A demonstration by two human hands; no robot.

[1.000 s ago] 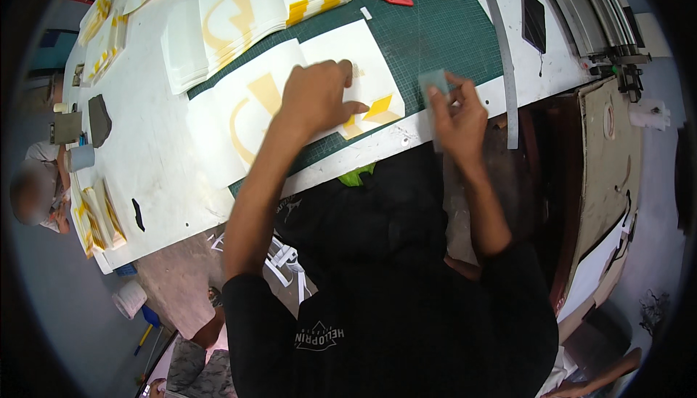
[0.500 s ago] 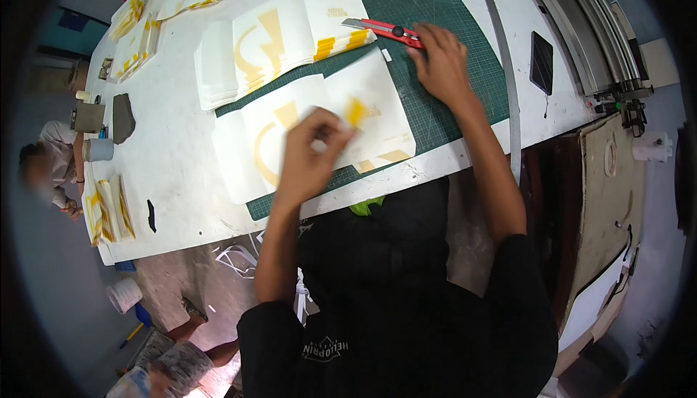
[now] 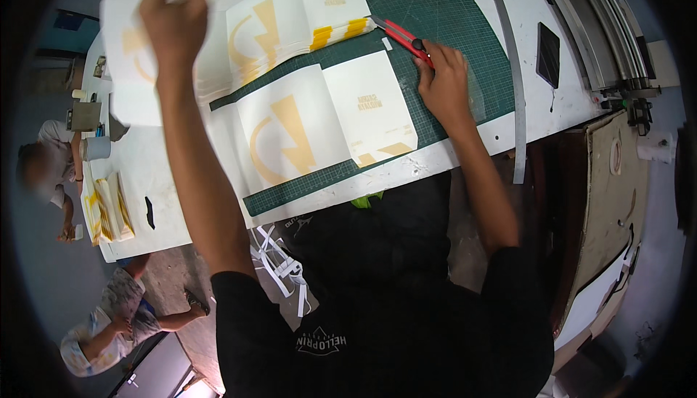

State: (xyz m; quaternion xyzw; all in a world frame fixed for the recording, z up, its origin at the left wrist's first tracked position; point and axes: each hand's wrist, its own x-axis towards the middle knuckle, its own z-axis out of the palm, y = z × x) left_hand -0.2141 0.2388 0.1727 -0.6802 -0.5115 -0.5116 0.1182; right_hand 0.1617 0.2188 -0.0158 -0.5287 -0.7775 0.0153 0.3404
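Observation:
My left hand (image 3: 174,17), blurred by motion, is raised at the far left. It seems to pinch a white sheet (image 3: 129,57) with a pale yellow print, which hangs over the table's left part; its fingertips run toward the picture's top edge. My right hand (image 3: 444,75) is closed around a red utility knife (image 3: 404,38), its blade pointing up and left toward a stack of folded printed sheets (image 3: 290,27). Nearest me, another printed sheet (image 3: 290,129) with a yellow lightning bolt lies on the green cutting mat (image 3: 443,6).
A metal ruler (image 3: 517,107) lies along the mat's right side, with a black phone (image 3: 548,55) beyond it. More folded sheets (image 3: 109,205) stand at the table's left end. Paper strips (image 3: 279,264) hang below the near edge. Another person (image 3: 54,158) is at far left, a second (image 3: 120,318) lower left.
My left hand has swung from the near sheet up and far left, with a printed sheet along. The knife in my right hand has tilted more steeply and shifted slightly right.

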